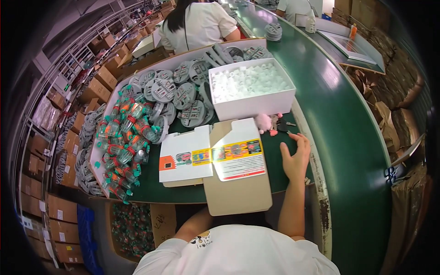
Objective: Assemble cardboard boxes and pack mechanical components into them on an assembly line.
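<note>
1. Our right hand (295,158) rests flat on the green surface (275,174), fingers spread, just right of the printed cardboard sheet (238,156).
2. Left hand's hidden under it, can't tell.
3. White box (250,98) holds small white parts.

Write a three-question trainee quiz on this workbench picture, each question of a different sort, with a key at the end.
1. True or false: the right hand rests on the green bench top with nothing held in its fingers.
2. Multiple choice: what fills the white box at the back of the bench? A) small white pieces B) orange bottles C) grey round cards
3. Fill in: the heap of small clear bottles with teal caps lies to the ____ of the printed cards on the flat cardboard.

Key
1. True. The hand lies spread and empty; the left hand is hidden under the cardboard.
2. A
3. Left
</note>
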A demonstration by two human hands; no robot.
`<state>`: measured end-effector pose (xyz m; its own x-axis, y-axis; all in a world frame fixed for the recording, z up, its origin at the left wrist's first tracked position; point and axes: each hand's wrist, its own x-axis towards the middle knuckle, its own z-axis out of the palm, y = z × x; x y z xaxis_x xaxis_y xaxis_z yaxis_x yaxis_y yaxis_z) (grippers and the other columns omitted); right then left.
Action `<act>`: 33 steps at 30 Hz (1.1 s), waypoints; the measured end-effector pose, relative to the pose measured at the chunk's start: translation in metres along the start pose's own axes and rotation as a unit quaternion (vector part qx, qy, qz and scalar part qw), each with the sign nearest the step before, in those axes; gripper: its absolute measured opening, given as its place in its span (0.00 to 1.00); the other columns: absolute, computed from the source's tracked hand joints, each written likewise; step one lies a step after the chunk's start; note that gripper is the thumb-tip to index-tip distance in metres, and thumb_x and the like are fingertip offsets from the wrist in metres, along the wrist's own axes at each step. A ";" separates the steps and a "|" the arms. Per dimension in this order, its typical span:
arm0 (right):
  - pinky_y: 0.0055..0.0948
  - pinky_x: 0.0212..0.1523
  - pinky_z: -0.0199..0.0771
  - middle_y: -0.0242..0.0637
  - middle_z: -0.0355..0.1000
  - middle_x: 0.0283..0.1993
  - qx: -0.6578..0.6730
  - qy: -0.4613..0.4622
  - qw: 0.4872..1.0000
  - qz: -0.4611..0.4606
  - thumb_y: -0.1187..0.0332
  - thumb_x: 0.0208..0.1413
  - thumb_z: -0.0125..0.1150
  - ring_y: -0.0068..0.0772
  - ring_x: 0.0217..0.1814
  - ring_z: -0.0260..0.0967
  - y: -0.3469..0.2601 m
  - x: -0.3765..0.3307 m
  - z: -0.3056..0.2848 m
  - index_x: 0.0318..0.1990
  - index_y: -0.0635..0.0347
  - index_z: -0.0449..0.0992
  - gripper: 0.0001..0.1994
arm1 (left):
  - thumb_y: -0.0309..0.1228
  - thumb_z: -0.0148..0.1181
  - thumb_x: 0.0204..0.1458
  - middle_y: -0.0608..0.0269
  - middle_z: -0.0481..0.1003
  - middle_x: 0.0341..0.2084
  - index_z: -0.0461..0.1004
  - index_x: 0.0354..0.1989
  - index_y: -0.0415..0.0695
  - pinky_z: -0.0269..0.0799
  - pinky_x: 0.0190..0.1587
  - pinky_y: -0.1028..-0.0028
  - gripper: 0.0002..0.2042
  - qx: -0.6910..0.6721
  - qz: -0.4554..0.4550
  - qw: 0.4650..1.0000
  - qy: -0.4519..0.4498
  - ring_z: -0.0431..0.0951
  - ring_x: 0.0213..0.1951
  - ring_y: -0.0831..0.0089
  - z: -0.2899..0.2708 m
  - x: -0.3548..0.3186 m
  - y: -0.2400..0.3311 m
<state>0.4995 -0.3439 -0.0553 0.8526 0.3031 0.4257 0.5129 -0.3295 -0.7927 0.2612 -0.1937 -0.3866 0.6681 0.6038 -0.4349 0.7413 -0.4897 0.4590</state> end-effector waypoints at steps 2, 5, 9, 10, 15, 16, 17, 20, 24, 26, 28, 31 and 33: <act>0.44 0.64 0.60 0.50 0.65 0.60 -0.037 -0.005 0.999 -0.018 0.68 0.50 0.68 0.53 0.63 0.60 0.001 0.000 0.005 0.49 0.60 0.74 0.19 | 0.45 0.50 0.61 0.43 0.63 0.64 0.63 0.65 0.44 0.66 0.61 0.55 0.27 -0.011 0.000 1.000 -0.006 0.68 0.62 0.48 0.009 0.003 -0.004; 0.43 0.63 0.61 0.49 0.66 0.59 -0.072 -0.008 0.997 -0.033 0.69 0.50 0.68 0.51 0.61 0.63 0.005 0.002 0.009 0.48 0.60 0.75 0.17 | 0.45 0.50 0.61 0.43 0.62 0.64 0.62 0.66 0.44 0.66 0.61 0.55 0.27 -0.032 0.002 0.999 -0.027 0.68 0.62 0.49 -0.013 0.014 -0.032; 0.38 0.58 0.66 0.46 0.69 0.55 -0.101 0.023 0.994 -0.020 0.69 0.51 0.67 0.46 0.57 0.67 0.010 0.007 0.006 0.45 0.60 0.77 0.14 | 0.46 0.51 0.61 0.44 0.62 0.65 0.61 0.66 0.44 0.66 0.61 0.55 0.28 -0.053 0.032 0.996 -0.066 0.68 0.62 0.49 -0.014 -0.001 -0.076; 0.36 0.56 0.68 0.45 0.71 0.54 -0.095 0.032 0.995 -0.001 0.69 0.51 0.67 0.44 0.55 0.69 0.009 0.008 0.007 0.44 0.60 0.77 0.13 | 0.46 0.51 0.61 0.44 0.61 0.65 0.61 0.66 0.44 0.66 0.61 0.55 0.29 -0.059 0.040 0.995 -0.071 0.68 0.62 0.49 -0.013 0.000 -0.075; 0.30 0.47 0.75 0.41 0.74 0.47 -0.111 0.075 0.991 -0.014 0.71 0.54 0.65 0.34 0.46 0.74 0.013 0.012 0.010 0.41 0.61 0.79 0.08 | 0.47 0.51 0.61 0.44 0.60 0.66 0.60 0.67 0.43 0.66 0.61 0.55 0.30 -0.067 0.094 0.989 -0.090 0.67 0.62 0.49 -0.013 0.009 -0.084; 0.30 0.47 0.75 0.41 0.74 0.47 -0.118 0.084 0.989 -0.013 0.71 0.54 0.65 0.34 0.46 0.74 0.015 0.010 0.012 0.41 0.61 0.79 0.08 | 0.47 0.51 0.61 0.44 0.60 0.66 0.59 0.67 0.43 0.66 0.61 0.55 0.30 -0.065 0.106 0.988 -0.096 0.67 0.62 0.49 -0.011 0.010 -0.084; 0.30 0.46 0.75 0.41 0.75 0.46 -0.118 0.087 0.989 -0.006 0.71 0.54 0.65 0.34 0.44 0.75 0.016 0.009 0.014 0.40 0.61 0.80 0.08 | 0.48 0.51 0.61 0.44 0.60 0.66 0.59 0.68 0.43 0.66 0.61 0.56 0.30 -0.065 0.119 0.986 -0.100 0.67 0.62 0.49 -0.008 0.010 -0.082; 0.29 0.43 0.76 0.41 0.75 0.42 -0.120 0.096 0.988 -0.001 0.70 0.54 0.65 0.34 0.40 0.75 0.020 0.006 0.019 0.39 0.61 0.80 0.07 | 0.48 0.52 0.61 0.44 0.59 0.67 0.58 0.68 0.43 0.66 0.61 0.56 0.31 -0.070 0.152 0.980 -0.104 0.67 0.62 0.49 0.001 0.007 -0.070; 0.32 0.44 0.74 0.42 0.74 0.38 -0.148 0.102 0.984 -0.021 0.68 0.52 0.66 0.38 0.39 0.74 0.027 0.003 0.014 0.36 0.60 0.80 0.07 | 0.49 0.52 0.61 0.45 0.58 0.68 0.57 0.69 0.43 0.66 0.61 0.56 0.32 -0.071 0.195 0.972 -0.105 0.67 0.63 0.50 -0.003 0.020 -0.028; 0.38 0.48 0.71 0.44 0.74 0.39 -0.149 0.071 0.986 -0.015 0.66 0.50 0.66 0.44 0.44 0.72 0.022 0.005 0.021 0.35 0.59 0.80 0.08 | 0.49 0.52 0.61 0.45 0.58 0.68 0.57 0.69 0.43 0.66 0.62 0.56 0.33 -0.084 0.188 0.975 -0.090 0.67 0.63 0.50 -0.007 0.016 -0.035; 0.39 0.49 0.71 0.44 0.74 0.39 -0.154 0.071 0.985 -0.022 0.65 0.50 0.66 0.45 0.45 0.72 0.027 0.004 0.011 0.35 0.59 0.80 0.08 | 0.50 0.53 0.60 0.45 0.58 0.68 0.56 0.69 0.43 0.66 0.62 0.56 0.34 -0.086 0.188 0.975 -0.088 0.67 0.63 0.50 -0.003 0.012 -0.034; 0.41 0.51 0.69 0.44 0.74 0.40 -0.145 0.045 0.987 -0.049 0.65 0.50 0.66 0.48 0.47 0.71 0.021 0.004 0.016 0.35 0.58 0.80 0.08 | 0.49 0.54 0.60 0.46 0.59 0.67 0.58 0.69 0.43 0.66 0.62 0.57 0.33 -0.124 0.161 0.978 -0.057 0.67 0.62 0.51 0.029 0.022 -0.055; 0.41 0.53 0.68 0.44 0.74 0.42 -0.123 0.037 0.990 -0.053 0.65 0.50 0.66 0.48 0.49 0.70 0.006 0.002 0.022 0.35 0.57 0.81 0.08 | 0.47 0.55 0.60 0.48 0.63 0.66 0.61 0.67 0.43 0.66 0.61 0.59 0.30 -0.179 0.141 0.973 -0.021 0.68 0.62 0.55 0.054 0.031 -0.085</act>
<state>0.5024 -0.3259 -0.0690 0.7924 0.2841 0.5398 0.6017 -0.5096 -0.6151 0.2226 -0.1672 -0.4812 0.8499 0.4463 -0.2802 0.4626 -0.3771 0.8023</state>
